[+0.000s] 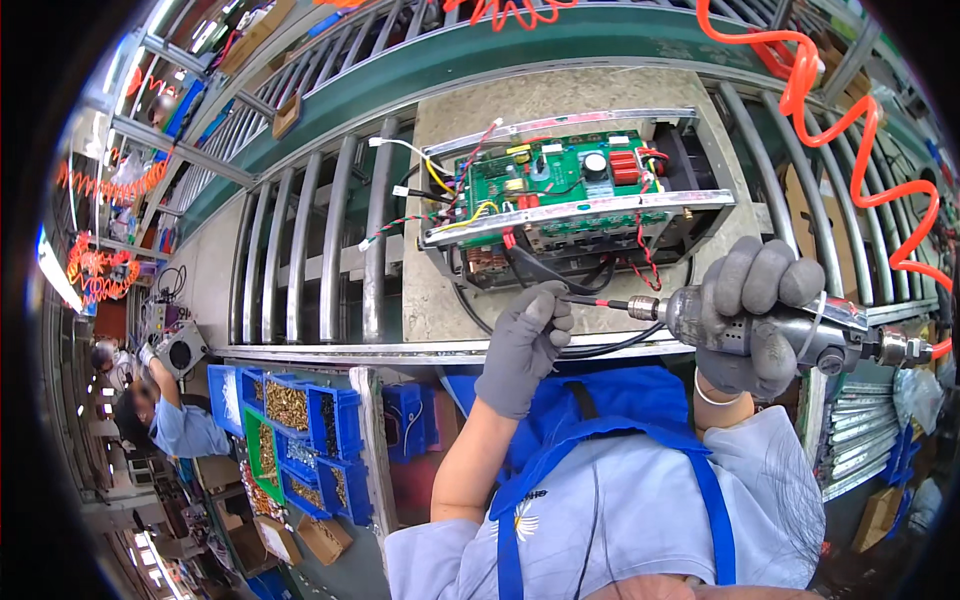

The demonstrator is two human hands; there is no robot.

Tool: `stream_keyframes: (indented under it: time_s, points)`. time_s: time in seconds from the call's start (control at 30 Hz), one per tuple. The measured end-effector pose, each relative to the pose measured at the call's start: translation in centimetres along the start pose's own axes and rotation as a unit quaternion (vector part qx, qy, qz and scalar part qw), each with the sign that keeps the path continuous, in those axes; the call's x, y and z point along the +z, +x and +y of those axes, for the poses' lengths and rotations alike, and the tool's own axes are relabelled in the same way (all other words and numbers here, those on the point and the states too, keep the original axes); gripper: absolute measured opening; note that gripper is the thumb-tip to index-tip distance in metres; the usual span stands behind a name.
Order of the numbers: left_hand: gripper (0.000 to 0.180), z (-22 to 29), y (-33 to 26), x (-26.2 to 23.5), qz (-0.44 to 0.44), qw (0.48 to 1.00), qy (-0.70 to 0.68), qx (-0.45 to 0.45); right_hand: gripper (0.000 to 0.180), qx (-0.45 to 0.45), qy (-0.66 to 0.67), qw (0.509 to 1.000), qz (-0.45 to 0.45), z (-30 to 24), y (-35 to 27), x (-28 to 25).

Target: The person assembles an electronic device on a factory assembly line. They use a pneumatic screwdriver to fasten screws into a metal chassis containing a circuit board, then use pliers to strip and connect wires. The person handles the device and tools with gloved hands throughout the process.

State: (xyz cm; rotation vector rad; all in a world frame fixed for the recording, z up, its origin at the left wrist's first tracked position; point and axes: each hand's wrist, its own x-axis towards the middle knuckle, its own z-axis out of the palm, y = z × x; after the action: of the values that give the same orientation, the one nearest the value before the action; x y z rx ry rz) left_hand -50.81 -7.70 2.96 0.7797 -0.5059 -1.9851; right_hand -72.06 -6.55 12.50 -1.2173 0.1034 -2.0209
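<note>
My right hand [762, 310], in a grey glove, is wrapped round a pneumatic screwdriver [690, 315] held level, its bit pointing left. At the bit's tip [590, 301] my gloved left hand [532, 340] is closed in a pinch; whatever lies between those fingers is too small to make out. Just beyond both hands stands an open metal-framed electronic unit [580, 225]. Its green circuit board [540, 180] faces up, with red parts, a round white-topped part and loose coloured wires. A dark fan [690, 170] sits at its right end. Black cables hang on its near side.
The unit rests on a pale board [450, 310] over conveyor rollers [290, 250]. An orange coiled air hose [865, 150] runs down the right to the screwdriver. Blue bins [290, 405] of screws and small parts stand at lower left. Another person [185, 425] works farther left.
</note>
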Motion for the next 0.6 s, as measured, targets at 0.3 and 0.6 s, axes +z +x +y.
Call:
stream_keyframes:
  time_s: [0.3,0.6]
  points:
    - [0.031,0.3,-0.4,0.2,0.01,0.998,-0.056,-0.03,0.042,0.039,-0.004,0.999,0.013,-0.2,-0.2,-0.3]
    - [0.032,0.1,-0.1,3.6,0.028,0.997,-0.053,-0.047,0.035,-0.01,-0.004,0.999,-0.033,-1.6,0.6,-1.2]
